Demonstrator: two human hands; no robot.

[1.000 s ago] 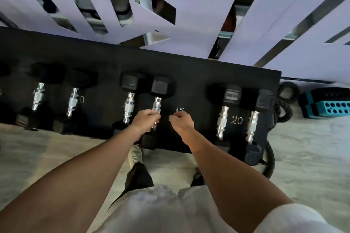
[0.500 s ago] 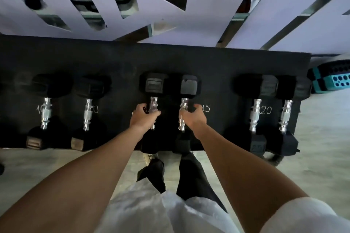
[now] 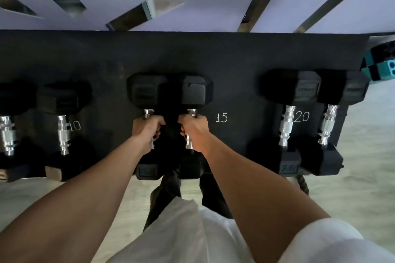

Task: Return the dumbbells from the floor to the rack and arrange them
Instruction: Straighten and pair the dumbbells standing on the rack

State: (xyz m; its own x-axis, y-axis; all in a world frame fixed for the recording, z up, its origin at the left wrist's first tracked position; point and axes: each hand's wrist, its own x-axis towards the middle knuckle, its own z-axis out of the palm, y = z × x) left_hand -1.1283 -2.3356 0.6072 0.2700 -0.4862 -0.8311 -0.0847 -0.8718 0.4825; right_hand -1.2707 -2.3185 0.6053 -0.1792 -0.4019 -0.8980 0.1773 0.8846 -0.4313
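**Chalk numbers on a dumbbell rack**

Three white handwritten numbers stand on the black rack [image 3: 213,53]: "10" [image 3: 75,126] at left, "15" [image 3: 221,117] in the middle, "20" [image 3: 301,116] at right. Raised markings on the dumbbell ends are too blurred to read.

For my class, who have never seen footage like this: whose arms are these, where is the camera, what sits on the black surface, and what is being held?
There is no machine here. A camera worn on a person's head looks down at their own arms. The left hand and right hand each grip the metal handle of one middle dumbbell, the left dumbbell and the right dumbbell, beside the chalked 15. They lie on a black rack. More pairs lie by the 10 and the 20.
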